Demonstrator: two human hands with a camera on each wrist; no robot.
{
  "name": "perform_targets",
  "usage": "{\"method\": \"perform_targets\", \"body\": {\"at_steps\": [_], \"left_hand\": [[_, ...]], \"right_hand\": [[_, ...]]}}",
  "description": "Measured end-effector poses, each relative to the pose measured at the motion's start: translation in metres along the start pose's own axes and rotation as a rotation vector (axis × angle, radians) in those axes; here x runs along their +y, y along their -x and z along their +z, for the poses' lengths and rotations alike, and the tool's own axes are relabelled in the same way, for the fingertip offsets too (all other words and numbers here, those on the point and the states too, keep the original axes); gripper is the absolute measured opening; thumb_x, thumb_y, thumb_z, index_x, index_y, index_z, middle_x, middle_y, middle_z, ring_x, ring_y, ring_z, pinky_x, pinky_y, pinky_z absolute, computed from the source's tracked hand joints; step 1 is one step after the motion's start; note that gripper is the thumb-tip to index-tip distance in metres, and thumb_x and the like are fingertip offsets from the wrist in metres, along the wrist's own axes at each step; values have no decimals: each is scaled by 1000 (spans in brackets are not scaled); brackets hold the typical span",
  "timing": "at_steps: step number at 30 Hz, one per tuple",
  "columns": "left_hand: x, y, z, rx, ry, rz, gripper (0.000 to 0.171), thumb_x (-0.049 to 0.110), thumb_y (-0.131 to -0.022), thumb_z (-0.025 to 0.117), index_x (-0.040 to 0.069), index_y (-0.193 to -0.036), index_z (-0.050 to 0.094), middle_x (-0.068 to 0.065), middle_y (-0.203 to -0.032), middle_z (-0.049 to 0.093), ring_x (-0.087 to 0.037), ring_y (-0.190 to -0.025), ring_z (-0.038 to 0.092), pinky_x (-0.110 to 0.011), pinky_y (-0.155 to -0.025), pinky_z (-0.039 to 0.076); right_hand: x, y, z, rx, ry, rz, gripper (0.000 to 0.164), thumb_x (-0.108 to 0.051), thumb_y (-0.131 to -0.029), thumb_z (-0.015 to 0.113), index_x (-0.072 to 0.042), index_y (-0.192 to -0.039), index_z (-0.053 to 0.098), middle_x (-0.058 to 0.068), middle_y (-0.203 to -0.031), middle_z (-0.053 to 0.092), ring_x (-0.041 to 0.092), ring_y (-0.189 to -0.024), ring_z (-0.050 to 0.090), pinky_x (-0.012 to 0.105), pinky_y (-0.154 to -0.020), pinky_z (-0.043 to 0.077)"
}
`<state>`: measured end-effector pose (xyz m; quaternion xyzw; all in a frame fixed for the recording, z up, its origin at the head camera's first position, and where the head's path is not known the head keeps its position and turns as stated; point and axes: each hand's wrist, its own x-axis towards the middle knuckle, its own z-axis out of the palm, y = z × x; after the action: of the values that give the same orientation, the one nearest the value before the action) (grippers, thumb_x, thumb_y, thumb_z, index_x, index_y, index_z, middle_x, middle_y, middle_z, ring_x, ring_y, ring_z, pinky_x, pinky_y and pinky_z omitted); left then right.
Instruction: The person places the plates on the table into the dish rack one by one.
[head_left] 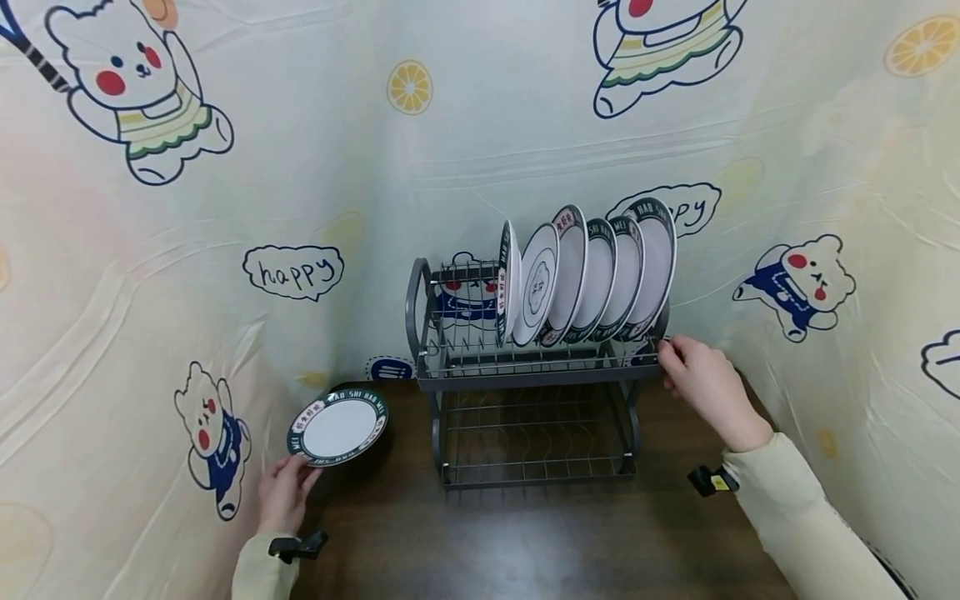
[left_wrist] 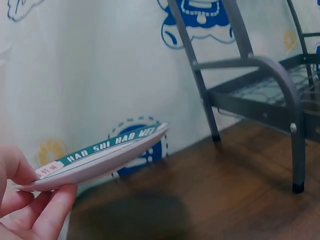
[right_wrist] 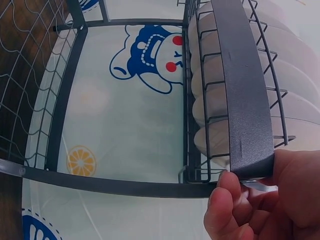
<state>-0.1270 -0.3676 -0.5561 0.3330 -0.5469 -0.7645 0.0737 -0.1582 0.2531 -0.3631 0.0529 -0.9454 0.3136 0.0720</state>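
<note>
My left hand [head_left: 285,492] pinches the near edge of a white plate [head_left: 341,429] with a green, lettered rim, at the left of the table. In the left wrist view the plate [left_wrist: 110,155] is tilted, its far edge higher, with the thumb above and fingers underneath. A two-tier dark metal dish rack [head_left: 517,379] stands right of it. My right hand [head_left: 705,383] grips the rack's upper tier at its front right corner; the right wrist view shows thumb and fingers around the bar end [right_wrist: 250,110]. Several plates [head_left: 570,275] stand on edge in the upper tier.
The upper tier's left slots [head_left: 465,321] and the lower wire shelf [head_left: 532,433] hold no plates. Brown table [head_left: 517,542] extends in front of the rack. A printed cloth [head_left: 322,167] hangs behind and along both sides.
</note>
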Motion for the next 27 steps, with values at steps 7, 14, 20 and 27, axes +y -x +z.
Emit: {"method": "perform_targets", "body": {"at_steps": [7, 14, 20, 27], "left_hand": [[18, 17, 3, -45, 15, -4, 28, 12, -105, 60, 18, -127, 43, 1, -119, 53, -4, -98, 62, -21, -96, 55], [35, 34, 2, -123, -8, -35, 29, 19, -107, 59, 24, -129, 41, 2, -126, 48, -4, -104, 62, -21, -102, 51], [48, 47, 5, -129, -1, -55, 28, 20, -106, 60, 24, -129, 44, 4, -126, 51, -3, -105, 63, -20, -100, 51], [61, 60, 9, -167, 70, -75, 30, 17, -106, 62, 22, -129, 45, 6, -122, 55, -4, -103, 65, -20, -97, 53]], "right_hand": [[-1, 1, 0, 7, 2, 1, 43, -29, -112, 38, -6, -81, 57, 4, -67, 62, 19, -58, 56, 35, -53, 45], [-1, 1, 2, 16, 4, -3, 43, -30, -112, 38, -6, -81, 57, 4, -66, 61, 19, -57, 56, 35, -53, 44], [-1, 2, 2, 12, -3, 9, 42, -29, -112, 39, -5, -83, 58, 5, -68, 62, 20, -59, 57, 35, -54, 46], [-2, 2, 2, 15, -13, 17, 42, -30, -112, 39, -4, -85, 59, 6, -69, 62, 21, -60, 57, 34, -53, 46]]}}
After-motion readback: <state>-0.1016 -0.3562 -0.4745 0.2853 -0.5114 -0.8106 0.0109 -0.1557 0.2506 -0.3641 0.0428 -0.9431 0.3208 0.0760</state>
